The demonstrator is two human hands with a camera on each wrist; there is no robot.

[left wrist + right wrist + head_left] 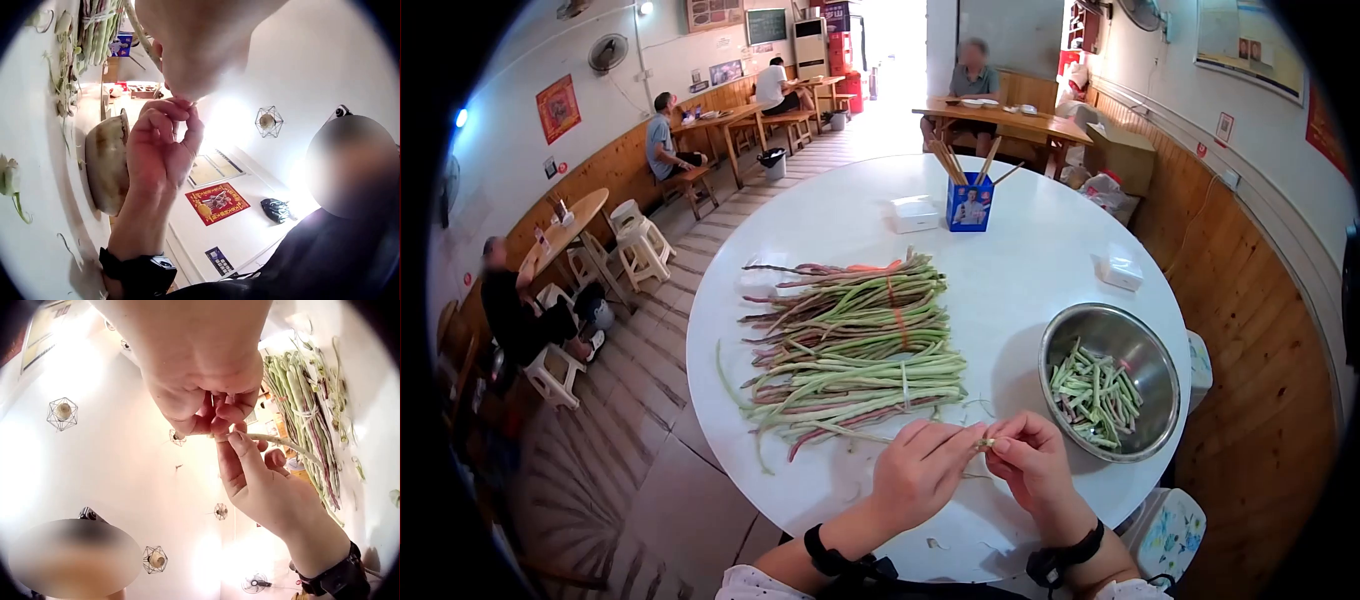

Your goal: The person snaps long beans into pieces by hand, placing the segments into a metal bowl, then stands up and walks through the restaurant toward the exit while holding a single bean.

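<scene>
Close above the table's near side, my left hand [920, 472] and right hand [1036, 462] meet at the fingertips. Between them they pinch the end of a long bean [284, 442], which runs back past the left hand in the right wrist view. Fingers hide part of that end. Beyond the left hand lie bundles of long beans [865, 375], green and purplish, tied with orange and white bands. To the right of my right hand stands a steel bowl [1162, 405] holding short bean pieces [1095, 395].
The round white table [1020, 265] carries a blue chopstick box [969, 205] and white tissue packs [915, 214] farther back. Bean scraps [62, 94] lie near the hands. Stools [1170, 535] stand by the table's right edge. Several people sit at other tables.
</scene>
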